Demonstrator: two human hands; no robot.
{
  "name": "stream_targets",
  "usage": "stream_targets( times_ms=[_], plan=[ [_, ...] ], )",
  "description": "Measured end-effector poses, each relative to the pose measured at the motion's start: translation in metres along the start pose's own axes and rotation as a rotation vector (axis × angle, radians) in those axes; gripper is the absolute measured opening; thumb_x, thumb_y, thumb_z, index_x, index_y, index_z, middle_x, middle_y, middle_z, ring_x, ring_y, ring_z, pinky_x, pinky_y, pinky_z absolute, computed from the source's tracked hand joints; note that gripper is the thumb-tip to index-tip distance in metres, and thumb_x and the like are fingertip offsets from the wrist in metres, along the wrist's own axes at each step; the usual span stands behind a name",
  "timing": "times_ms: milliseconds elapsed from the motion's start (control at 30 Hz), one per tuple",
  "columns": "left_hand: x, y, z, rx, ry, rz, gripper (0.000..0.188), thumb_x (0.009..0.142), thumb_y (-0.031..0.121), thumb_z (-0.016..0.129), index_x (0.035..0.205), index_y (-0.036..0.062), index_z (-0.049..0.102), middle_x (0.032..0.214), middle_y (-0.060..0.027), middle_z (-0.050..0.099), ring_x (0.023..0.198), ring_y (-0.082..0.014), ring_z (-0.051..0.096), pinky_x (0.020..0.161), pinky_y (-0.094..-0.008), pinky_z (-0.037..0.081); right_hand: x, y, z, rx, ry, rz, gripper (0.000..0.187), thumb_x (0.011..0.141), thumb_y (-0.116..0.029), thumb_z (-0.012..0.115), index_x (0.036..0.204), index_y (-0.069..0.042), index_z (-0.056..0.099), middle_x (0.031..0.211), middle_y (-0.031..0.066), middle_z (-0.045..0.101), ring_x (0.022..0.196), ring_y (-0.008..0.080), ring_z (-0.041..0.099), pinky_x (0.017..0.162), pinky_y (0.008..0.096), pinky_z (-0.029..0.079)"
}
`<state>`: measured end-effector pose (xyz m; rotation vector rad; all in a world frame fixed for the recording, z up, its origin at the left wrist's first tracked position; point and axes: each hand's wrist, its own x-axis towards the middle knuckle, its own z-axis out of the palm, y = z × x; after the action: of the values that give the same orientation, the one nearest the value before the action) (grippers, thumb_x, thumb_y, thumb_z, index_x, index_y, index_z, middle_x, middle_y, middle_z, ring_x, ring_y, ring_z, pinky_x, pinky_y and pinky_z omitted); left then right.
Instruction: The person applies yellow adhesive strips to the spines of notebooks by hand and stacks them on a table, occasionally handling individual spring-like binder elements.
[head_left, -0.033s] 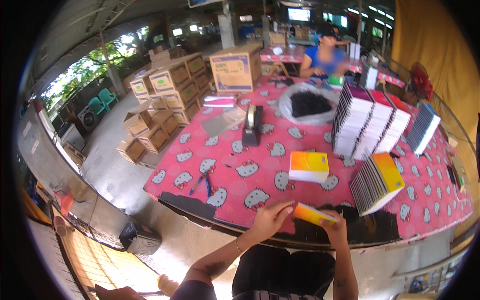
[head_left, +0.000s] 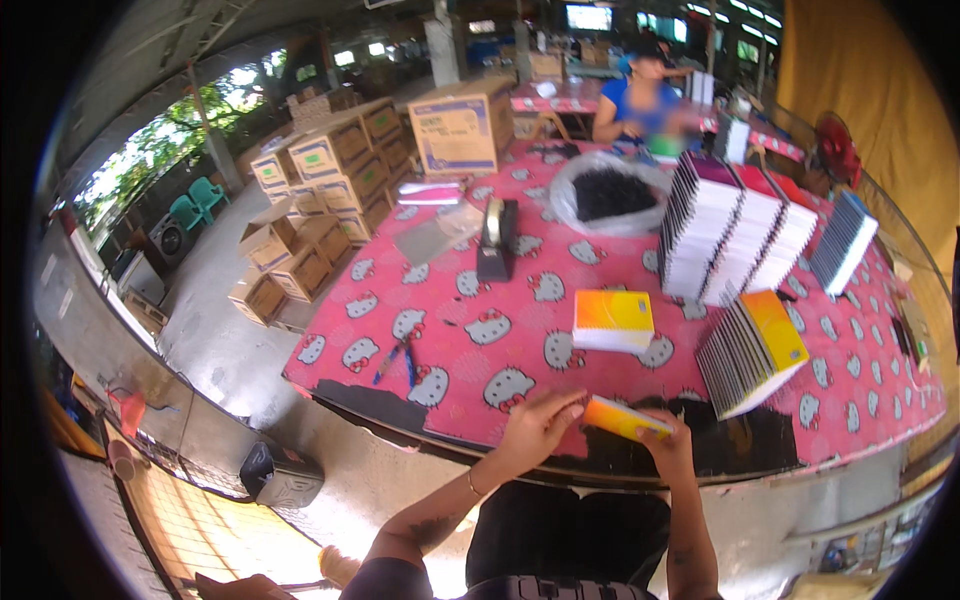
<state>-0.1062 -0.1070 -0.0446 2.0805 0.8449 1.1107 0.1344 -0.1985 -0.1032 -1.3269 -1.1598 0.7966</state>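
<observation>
A small notebook with an orange and yellow cover [head_left: 622,416] is held tilted above the table's near edge. My right hand [head_left: 670,446] grips its right end, thumb on the cover. At the left end, my left hand [head_left: 543,428] is closed in a pinch against the notebook's edge; whatever lies between those fingertips is too small to make out. Just beyond lies a low stack of matching yellow-orange notebooks [head_left: 612,322]. To the right stands a taller stack of spiral-bound yellow notebooks [head_left: 752,352]. Blue-handled pliers [head_left: 400,362] rest on the table to the left.
On the pink patterned tablecloth [head_left: 470,372] stand a black tape dispenser [head_left: 496,240], a clear bag of black coils [head_left: 610,196], tall stacks of spiral notebooks [head_left: 715,235] and a blue-covered stack [head_left: 845,245]. Cartons [head_left: 330,160] are piled at left. Across the table sits a co-worker [head_left: 650,105].
The view has shifted slightly, so the table's things sit a little higher and further left. Both hands keep about the same hold on the notebook.
</observation>
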Motion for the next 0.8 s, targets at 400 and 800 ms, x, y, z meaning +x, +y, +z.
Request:
stream_targets(
  times_ms=[400, 800],
  plan=[
    [0.012, -0.017, 0.0, 0.071, 0.013, 0.135, 0.011, 0.087, 0.007, 0.075, 0.097, 0.0027, 0.075, 0.077, -0.0104, 0.065, 0.059, -0.0189, 0.056, 0.054, -0.0307, 0.045, 0.002, 0.001, 0.001, 0.133, -0.045, 0.051, 0.026, 0.092, -0.003, 0.069, 0.117, 0.004, 0.068, 0.109, 0.0084, 0.07, 0.1, 0.0121, 0.064, 0.089, 0.0247, 0.051],
    [0.047, -0.024, 0.0, 0.136, -0.248, 0.267, 0.016, 0.09, 0.013, 0.074, 0.101, 0.0033, 0.069, 0.08, -0.0094, 0.063, 0.072, -0.0255, 0.066, 0.063, -0.0351, 0.053, 0.003, 0.003, -0.001, 0.173, -0.087, 0.038, 0.026, 0.094, -0.005, 0.068, 0.118, 0.004, 0.068, 0.111, 0.0084, 0.07, 0.1, 0.0121, 0.064, 0.089, 0.0247, 0.05]
  ],
)
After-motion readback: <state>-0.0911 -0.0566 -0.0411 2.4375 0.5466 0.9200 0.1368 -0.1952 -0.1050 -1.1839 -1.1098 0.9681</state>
